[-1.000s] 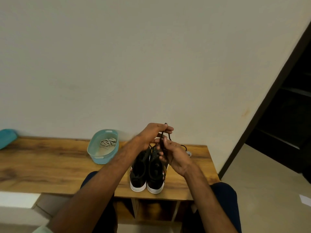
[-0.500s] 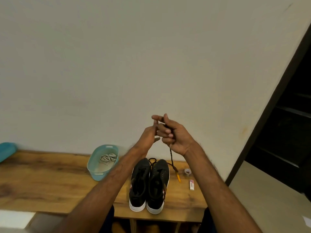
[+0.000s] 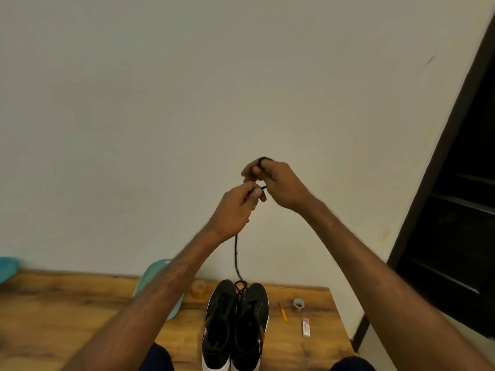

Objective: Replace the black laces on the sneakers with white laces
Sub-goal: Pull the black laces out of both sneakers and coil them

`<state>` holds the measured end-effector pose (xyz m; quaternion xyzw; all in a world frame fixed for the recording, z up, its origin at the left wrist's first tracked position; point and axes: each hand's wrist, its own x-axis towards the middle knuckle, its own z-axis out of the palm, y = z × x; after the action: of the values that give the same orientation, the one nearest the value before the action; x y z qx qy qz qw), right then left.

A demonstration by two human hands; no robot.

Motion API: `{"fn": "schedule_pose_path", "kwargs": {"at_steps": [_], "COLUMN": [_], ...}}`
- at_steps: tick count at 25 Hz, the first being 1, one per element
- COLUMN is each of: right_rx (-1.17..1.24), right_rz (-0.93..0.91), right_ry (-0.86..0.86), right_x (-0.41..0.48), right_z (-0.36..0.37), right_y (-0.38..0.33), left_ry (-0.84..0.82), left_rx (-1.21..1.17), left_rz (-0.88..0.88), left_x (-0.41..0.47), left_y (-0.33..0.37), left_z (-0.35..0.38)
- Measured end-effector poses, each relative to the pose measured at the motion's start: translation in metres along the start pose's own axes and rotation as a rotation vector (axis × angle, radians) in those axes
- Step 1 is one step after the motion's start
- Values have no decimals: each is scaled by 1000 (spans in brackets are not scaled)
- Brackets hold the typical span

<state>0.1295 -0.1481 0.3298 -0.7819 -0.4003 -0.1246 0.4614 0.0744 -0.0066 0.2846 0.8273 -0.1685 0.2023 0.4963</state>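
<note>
1. At the far left edge a teal object (image 3: 6,267) rests on the wooden table (image 3: 67,311); only part of it is in view.
2. A teal basin (image 3: 152,271) stands on the table by the wall. The left forearm hides most of it, so what it holds cannot be told.
3. A small amber jar (image 3: 198,289) stands just beside the basin; its contents are too blurred to tell.
4. The left hand (image 3: 235,207) is raised before the wall, fingers curled, thumb and forefinger pinching the black lace (image 3: 236,253).
5. The lace hangs from that hand to the far end of the black sneakers (image 3: 235,322), which stand side by side, touching, on the table.
6. The right hand (image 3: 278,183), just above the left, has its fingers bent, with the lace looped round one finger.
7. Right of the sneakers lie a yellow pen (image 3: 283,311), a tape roll (image 3: 298,305) and a small white packet (image 3: 306,326).
</note>
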Motion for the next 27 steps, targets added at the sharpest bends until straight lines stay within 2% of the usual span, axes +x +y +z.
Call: {"fn": "schedule_pose_path", "kwargs": {"at_steps": [3,8,11,13,14,16,17,19,21,22,24,25,26,27], "right_rx": [-168,-57,10,325,560,965,1098,1241,1184,1040,529,290,146,102], "right_rz": [14,77,116,211,231,176,130,47,-34,-56,-57,-51,-26,16], "right_ry": [-89,-98,-195,-353,-395,-331,-263,-156,-129,-89,16,14,-18,-60], "right_x": [-10,-23,-25,-32,-34,-33,-30,-19,-11,-10,-14,-18,-22,-27], "right_z": [0,0,0,8,12,15,14,10,7,6,7,9,12,16], "right_y": [4,4,-1,-10,-17,-29,-35,-36,-32,-25,-12,-5,1,6], "left_ry": [54,-9,27,61,55,2,-29,-80,-118,-137,-177,-181,-159,-111], "left_rx": [269,669,776,684,525,111,-14,-37,39,102,268,366,460,552], "left_rz": [115,229,259,271,270,224,195,90,55,84,122,135,155,178], "left_x": [5,11,15,20,22,20,16,8,1,0,-4,-4,-3,-2], "left_y": [9,9,15,18,18,16,16,18,18,14,10,10,10,12], "left_z": [-22,-42,-48,-48,-47,-40,-33,-23,-21,-24,-32,-37,-41,-46]}}
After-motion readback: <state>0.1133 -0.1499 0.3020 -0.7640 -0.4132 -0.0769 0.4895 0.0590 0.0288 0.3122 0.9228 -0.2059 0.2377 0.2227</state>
